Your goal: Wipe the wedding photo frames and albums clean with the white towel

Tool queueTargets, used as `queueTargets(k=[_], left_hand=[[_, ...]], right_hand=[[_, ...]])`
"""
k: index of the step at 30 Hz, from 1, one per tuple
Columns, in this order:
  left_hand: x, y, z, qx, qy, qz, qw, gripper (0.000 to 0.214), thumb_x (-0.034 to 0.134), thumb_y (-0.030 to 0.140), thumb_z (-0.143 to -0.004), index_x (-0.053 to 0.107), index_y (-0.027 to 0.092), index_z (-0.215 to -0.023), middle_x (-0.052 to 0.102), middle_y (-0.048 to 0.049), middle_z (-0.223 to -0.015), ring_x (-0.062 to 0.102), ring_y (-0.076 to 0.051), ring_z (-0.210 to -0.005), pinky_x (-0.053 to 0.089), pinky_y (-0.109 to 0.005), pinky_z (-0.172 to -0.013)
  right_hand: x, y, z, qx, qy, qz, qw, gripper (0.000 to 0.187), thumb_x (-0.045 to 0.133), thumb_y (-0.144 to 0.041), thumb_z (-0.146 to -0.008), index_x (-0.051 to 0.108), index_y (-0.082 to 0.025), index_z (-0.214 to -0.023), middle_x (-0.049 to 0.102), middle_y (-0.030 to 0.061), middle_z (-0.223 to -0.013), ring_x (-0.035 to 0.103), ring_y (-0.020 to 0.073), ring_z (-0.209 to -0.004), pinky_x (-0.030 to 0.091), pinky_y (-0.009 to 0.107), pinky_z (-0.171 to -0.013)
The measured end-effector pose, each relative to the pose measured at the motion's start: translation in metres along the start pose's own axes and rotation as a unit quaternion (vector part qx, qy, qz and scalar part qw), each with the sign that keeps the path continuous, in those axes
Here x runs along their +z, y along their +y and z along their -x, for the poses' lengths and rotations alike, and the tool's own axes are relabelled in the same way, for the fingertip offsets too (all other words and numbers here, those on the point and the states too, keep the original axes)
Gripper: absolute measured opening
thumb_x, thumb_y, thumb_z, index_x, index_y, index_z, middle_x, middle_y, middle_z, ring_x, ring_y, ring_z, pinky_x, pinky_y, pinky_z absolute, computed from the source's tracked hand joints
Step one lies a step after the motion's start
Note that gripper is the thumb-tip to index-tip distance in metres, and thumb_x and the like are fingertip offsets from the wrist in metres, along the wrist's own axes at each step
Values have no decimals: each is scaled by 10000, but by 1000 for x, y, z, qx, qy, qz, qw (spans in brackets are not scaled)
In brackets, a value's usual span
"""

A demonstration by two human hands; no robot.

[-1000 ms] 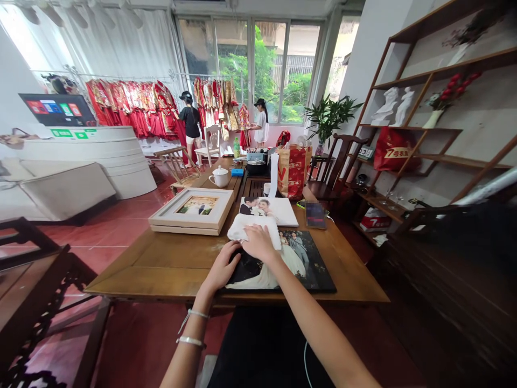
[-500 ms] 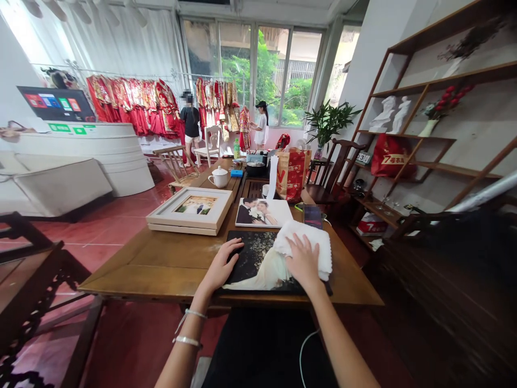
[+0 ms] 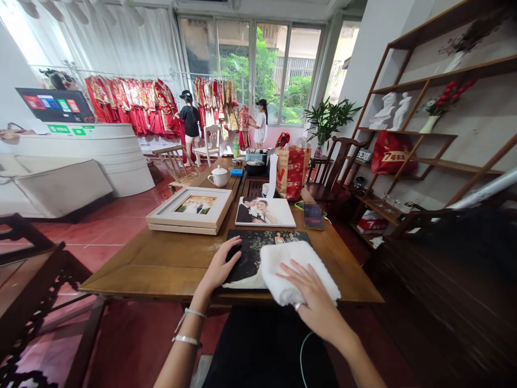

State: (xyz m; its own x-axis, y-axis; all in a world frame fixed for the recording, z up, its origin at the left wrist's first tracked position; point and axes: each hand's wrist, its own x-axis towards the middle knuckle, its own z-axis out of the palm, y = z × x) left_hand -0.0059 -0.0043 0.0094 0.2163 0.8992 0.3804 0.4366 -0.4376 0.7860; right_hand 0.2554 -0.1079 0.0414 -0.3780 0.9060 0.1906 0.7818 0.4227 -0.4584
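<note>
A dark wedding photo panel lies at the near edge of the wooden table. My left hand rests flat on the panel's left edge, fingers spread, steadying it. My right hand presses a folded white cloth down on the panel's near right part, fingers stretched over the cloth. Beyond the panel lies a white-bordered wedding photo, and to its left a framed photo on a stack of frames.
A phone stands at the panel's far right. Farther back are a white teapot, a tea tray and a red paper bag. Wooden shelves line the right wall. Two people stand by racks of red garments.
My right hand has swept the cloth from the panel's far left corner across to the right, then down toward the near edge. The left hand stays on the panel's left edge.
</note>
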Motion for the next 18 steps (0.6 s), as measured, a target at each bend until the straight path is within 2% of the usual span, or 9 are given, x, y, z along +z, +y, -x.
queueTargets(k=[2,4,7,9,11,13,15,16,18], left_hand=[[1,0,-1,-25,46,18,998,432,621,308,-805,535,219,-1220,380,-110,-1466,328,-258,-1382,287,-450,-1124],[2,-1,-4,-63,87,72,992,575,721,309,-713,502,215,-1236,323,-131,-1492,334,-290,-1378,347,-434,-1091],[0,3,-5,-149,120,184,964,771,824,269,-572,447,190,-1241,412,-187,-1420,557,-292,-1198,463,-423,-992],[-5,11,-1,-221,164,212,938,847,869,218,-479,445,181,-1211,480,-214,-1351,652,-270,-1045,518,-423,-909],[-14,22,7,-254,178,224,924,853,880,196,-446,455,201,-1186,532,-194,-1301,700,-228,-887,562,-411,-812],[-24,35,15,-256,198,222,920,820,882,206,-438,477,209,-1151,546,-173,-1288,703,-177,-772,581,-362,-731],[-35,48,22,-248,217,214,920,807,878,212,-438,486,213,-1143,547,-160,-1287,693,-148,-722,583,-318,-676],[-40,54,25,-240,225,209,921,800,875,212,-436,493,212,-1139,551,-156,-1281,687,-142,-716,580,-305,-663],[-50,66,26,-233,238,200,921,789,870,213,-426,512,215,-1129,554,-140,-1275,683,-140,-722,576,-302,-673]], right_hand=[[-5,22,3,24,31,15,999,733,394,-69,-634,516,-306,-1317,435,-28,-1439,261,211,-1389,113,546,-1143],[-8,44,3,41,57,28,997,708,389,-70,-668,501,-290,-1332,438,-10,-1438,270,208,-1386,133,538,-1142],[-13,78,0,67,80,44,994,680,387,-72,-705,479,-256,-1353,432,22,-1444,269,212,-1387,158,531,-1137],[-19,95,-3,76,76,51,993,634,408,-86,-739,484,-243,-1349,433,44,-1444,275,230,-1385,166,539,-1131],[-24,100,-5,72,76,54,993,539,475,-168,-800,499,-222,-1335,427,84,-1446,269,265,-1385,172,559,-1121],[-25,87,-7,40,99,59,993,529,568,-322,-825,496,-200,-1335,398,121,-1460,222,298,-1398,153,585,-1115],[-21,59,-9,-30,126,68,989,633,628,-451,-798,467,-203,-1358,357,124,-1483,152,313,-1414,96,609,-1116],[-16,41,-11,-76,125,72,987,673,643,-482,-784,447,-220,-1372,350,112,-1489,129,317,-1418,62,622,-1113],[-3,6,-15,-159,84,60,982,751,665,-501,-761,397,-226,-1406,351,100,-1490,137,316,-1416,93,611,-1121]])
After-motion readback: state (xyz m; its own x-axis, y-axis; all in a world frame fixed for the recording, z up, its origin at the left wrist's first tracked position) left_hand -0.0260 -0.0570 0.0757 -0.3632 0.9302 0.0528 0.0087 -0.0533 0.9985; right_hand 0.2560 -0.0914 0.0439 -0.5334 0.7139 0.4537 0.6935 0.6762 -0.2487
